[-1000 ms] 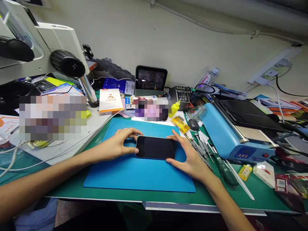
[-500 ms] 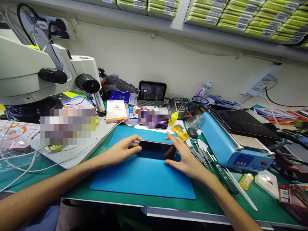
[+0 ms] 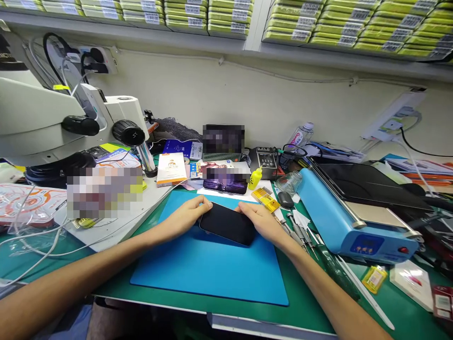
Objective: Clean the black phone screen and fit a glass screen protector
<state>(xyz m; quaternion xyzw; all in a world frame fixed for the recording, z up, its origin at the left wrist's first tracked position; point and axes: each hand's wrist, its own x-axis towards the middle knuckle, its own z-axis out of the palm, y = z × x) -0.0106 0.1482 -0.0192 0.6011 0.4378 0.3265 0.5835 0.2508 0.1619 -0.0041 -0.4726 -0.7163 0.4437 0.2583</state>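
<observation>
A smartphone (image 3: pixel 227 225) with a dark screen is held sideways and tilted above the blue mat (image 3: pixel 208 274). Gripping its upper left corner is my left hand (image 3: pixel 189 213), thumb on the front edge and fingers bent behind. My right hand (image 3: pixel 261 220) closes on the upper right corner, with thumb and fingers close together at the edge. The phone's back and the fingertips behind it are hidden. Just beyond the phone, a second phone (image 3: pixel 225 187) with a lit purple screen leans near a yellow bottle (image 3: pixel 255 178).
A microscope (image 3: pixel 38 123) stands at the left. On the right sits a blue heating machine (image 3: pixel 354 236), with screwdrivers (image 3: pixel 299 230) and a white stick (image 3: pixel 368 297) beside it. A white and orange box (image 3: pixel 171 169) lies behind the mat. Packed yellow-green boxes (image 3: pixel 230 19) fill the shelf above.
The phone has tilted so its dark screen faces up more. My right hand, earlier spread open beside it, has closed on the right corner. The camera view has shifted slightly.
</observation>
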